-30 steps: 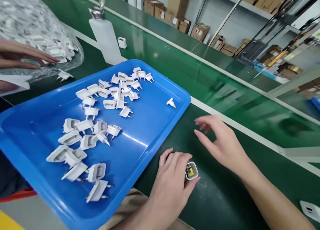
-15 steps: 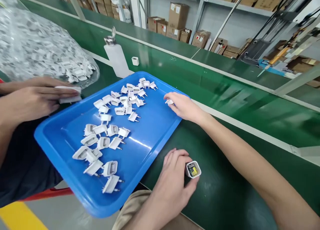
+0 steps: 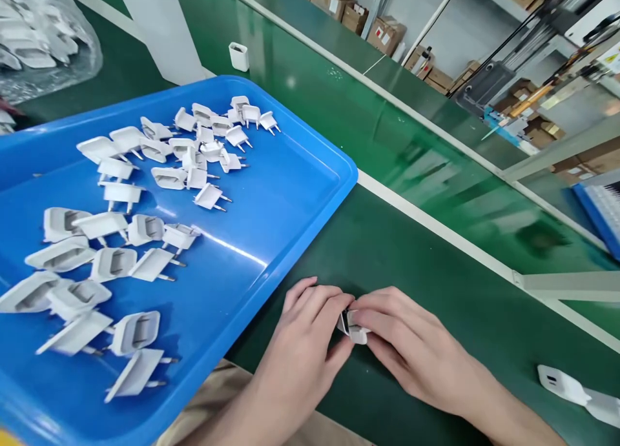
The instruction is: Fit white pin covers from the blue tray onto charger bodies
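Observation:
My left hand (image 3: 310, 336) is closed round a white charger housing (image 3: 341, 324), mostly hidden by the fingers; dark inner parts show at its open end. My right hand (image 3: 407, 343) pinches a white plug cover (image 3: 359, 335) right against that open end. Whether the two parts are joined cannot be seen. Both hands are just above the green bench, right of the blue tray (image 3: 310, 252). In the tray lie several loose white plug covers (image 3: 154, 264) with two metal pins each.
A clear bag of white parts (image 3: 39, 39) lies at the upper left. Behind the tray are a white bottle (image 3: 159, 26) and a single white housing (image 3: 239, 57) on the green conveyor (image 3: 411, 142). White charger pieces (image 3: 564, 385) lie on the bench at the right.
My right hand has come from the tray's far right edge with a plug cover and met the housing in my left hand. The view has shifted right and closer; the co-worker's hands are out of view.

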{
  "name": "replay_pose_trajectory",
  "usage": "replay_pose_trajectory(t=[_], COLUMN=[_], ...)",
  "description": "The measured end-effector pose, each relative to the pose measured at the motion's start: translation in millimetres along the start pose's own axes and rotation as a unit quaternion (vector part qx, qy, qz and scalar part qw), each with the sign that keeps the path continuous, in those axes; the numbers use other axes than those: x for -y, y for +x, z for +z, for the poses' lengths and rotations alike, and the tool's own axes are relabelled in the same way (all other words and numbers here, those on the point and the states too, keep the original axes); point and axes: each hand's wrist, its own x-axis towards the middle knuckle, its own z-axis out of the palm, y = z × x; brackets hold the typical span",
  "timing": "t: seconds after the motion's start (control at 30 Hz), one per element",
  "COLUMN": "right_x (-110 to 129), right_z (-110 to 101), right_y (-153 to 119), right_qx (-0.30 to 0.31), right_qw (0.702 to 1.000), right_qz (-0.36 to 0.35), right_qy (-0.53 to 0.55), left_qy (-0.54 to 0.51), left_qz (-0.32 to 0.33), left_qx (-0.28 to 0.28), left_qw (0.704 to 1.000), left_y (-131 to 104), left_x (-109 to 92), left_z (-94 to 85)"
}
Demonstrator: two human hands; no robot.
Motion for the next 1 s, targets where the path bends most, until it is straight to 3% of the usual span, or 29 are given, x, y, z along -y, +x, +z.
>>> replay_pose_trajectory(t=[0.1, 0.2, 0.3, 0.43, 0.53, 0.63, 0.77, 0.9, 1.0], right_x=[-5.9, -3.7, 6.1, 18.3, 20.0, 17.2, 15.2, 15.1, 13.1], right_z=[9.8, 2.2, -10.6, -7.9, 6.8, 15.8, 8.1, -3.3, -3.1], right_y=[4.5, -1.3, -11.2, -15.6, -10.4, -3.2, -0.1, -3.8, -6.4], right_qx=[-0.064, -0.096, -0.056, 0.037, 0.020, -0.012, 0.000, 0.047, 0.016], right_qw=[0.996, 0.992, 0.993, 0.993, 0.991, 0.995, 0.995, 0.991, 0.992], right_qz=[-0.006, 0.037, 0.092, 0.075, 0.067, 0.074, 0.101, 0.121, 0.123], right_qy=[0.064, 0.079, 0.043, -0.082, -0.110, -0.063, 0.010, 0.010, 0.026], left_qy=[-0.007, 0.018, 0.073, 0.102, 0.120, 0.090, -0.012, -0.045, -0.044], left_qz=[-0.008, -0.015, -0.015, -0.027, -0.029, -0.025, -0.018, -0.042, -0.048], left_qx=[0.009, 0.018, 0.030, 0.050, 0.051, 0.051, 0.056, 0.054, 0.042], left_qw=[1.000, 1.000, 0.997, 0.993, 0.991, 0.994, 0.998, 0.997, 0.997], left_y=[-1.9, -3.8, -2.6, 2.1, 3.2, 1.8, 0.3, 0.7, 0.9], left_x=[0.4, -2.1, -6.3, -9.4, -7.5, -4.2, -2.8, -3.9, -3.9], left_z=[1.1, 2.5, 2.9, 4.9, 8.3, 8.5, 2.4, 0.3, 3.0])
